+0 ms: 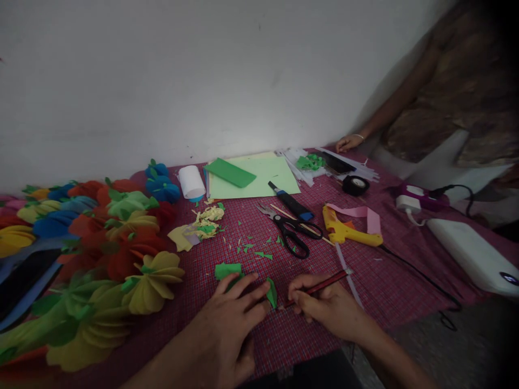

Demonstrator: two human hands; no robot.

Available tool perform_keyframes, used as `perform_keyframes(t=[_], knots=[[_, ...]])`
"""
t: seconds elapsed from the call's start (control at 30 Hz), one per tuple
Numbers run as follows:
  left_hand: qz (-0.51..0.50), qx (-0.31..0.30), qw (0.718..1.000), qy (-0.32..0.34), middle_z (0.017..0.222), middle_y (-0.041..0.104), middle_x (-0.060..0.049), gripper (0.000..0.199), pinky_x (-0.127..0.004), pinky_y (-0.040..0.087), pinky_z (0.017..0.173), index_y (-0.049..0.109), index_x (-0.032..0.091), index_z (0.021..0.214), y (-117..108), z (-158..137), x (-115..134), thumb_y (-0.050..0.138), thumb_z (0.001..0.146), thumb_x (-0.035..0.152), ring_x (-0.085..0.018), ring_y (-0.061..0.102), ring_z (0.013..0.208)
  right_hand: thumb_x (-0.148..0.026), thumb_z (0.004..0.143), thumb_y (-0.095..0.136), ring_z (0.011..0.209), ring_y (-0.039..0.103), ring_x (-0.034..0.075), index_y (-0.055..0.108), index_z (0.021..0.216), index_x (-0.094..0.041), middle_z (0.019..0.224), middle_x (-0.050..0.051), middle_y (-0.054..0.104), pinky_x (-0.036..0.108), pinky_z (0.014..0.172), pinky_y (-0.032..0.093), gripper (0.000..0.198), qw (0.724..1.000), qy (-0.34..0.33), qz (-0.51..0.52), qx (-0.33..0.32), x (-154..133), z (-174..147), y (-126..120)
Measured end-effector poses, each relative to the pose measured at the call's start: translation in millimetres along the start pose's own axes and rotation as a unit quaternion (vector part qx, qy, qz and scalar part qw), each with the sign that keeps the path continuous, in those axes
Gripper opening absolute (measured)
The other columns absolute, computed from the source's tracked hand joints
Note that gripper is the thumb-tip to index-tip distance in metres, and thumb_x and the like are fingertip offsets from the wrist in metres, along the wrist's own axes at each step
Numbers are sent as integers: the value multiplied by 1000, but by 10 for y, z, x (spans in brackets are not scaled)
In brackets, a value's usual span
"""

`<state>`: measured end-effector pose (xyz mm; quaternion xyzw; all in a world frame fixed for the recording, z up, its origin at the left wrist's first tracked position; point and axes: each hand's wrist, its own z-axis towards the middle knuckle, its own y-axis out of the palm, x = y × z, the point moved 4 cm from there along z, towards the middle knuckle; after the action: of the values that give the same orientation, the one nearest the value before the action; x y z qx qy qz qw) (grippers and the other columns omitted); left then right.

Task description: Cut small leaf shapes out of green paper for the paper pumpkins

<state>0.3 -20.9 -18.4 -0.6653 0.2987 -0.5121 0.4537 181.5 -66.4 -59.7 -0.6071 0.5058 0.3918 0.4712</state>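
Note:
My right hand [328, 305] grips a red-and-black pencil [326, 282], its tip pointing down and left close to the cloth. Just left of that tip is a small leaf-shaped piece of green paper [271, 293]. My left hand [237, 313] rests with fingers spread, the fingertips beside this leaf; whether they press on it I cannot tell. Beyond those fingers lies a green paper rectangle [227, 270], its near edge partly hidden. Small green paper scraps [263, 254] are scattered ahead of both hands.
Black-handled scissors [295, 237], a utility knife [292, 201] and a yellow glue gun [348, 232] lie ahead. Folded-paper ornaments [130, 237] crowd the left. Green sheets [263, 175] sit by the wall, and a white power bank [472, 254] at right. Another person's hand [349, 142] touches the far right corner.

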Motion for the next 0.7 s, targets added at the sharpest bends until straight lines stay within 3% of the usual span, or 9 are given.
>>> perform_keyframes(t=[0.17, 0.3, 0.5, 0.7], knots=[[-6, -4, 1000, -11, 145, 36, -1, 79, -53, 15, 109, 37, 25, 134, 47, -1, -19, 49, 58, 10, -28, 27, 132, -32, 85, 50, 46, 52, 8, 59, 80, -17, 61, -2, 62, 20, 48, 42, 18, 996, -12, 64, 58, -7, 8, -88], [1, -12, 1000, -19, 144, 36, -3, 74, -58, 14, 107, 33, 30, 138, 98, 5, -48, 57, 68, 24, -31, 25, 132, -34, 89, 47, 57, 56, 10, 58, 95, -19, 74, 0, 65, 22, 57, 45, 20, 993, -51, 72, 75, -35, -7, -70], [14, -10, 1000, -15, 145, 33, -5, 73, -57, 17, 106, 35, 31, 137, 108, 3, -73, 62, 70, 32, -33, 26, 132, -29, 87, 50, 54, 49, 10, 58, 82, -21, 65, -4, 55, 20, 51, 39, 13, 993, -76, -35, 85, -51, -3, -9], [6, -7, 1000, -13, 147, 30, -5, 76, -56, 17, 107, 32, 32, 139, 111, -14, -74, 65, 70, 37, -33, 25, 133, -23, 83, 52, 64, 54, 13, 62, 77, -20, 67, -2, 59, 21, 59, 42, 12, 985, -96, -112, 85, -152, 8, 8]])
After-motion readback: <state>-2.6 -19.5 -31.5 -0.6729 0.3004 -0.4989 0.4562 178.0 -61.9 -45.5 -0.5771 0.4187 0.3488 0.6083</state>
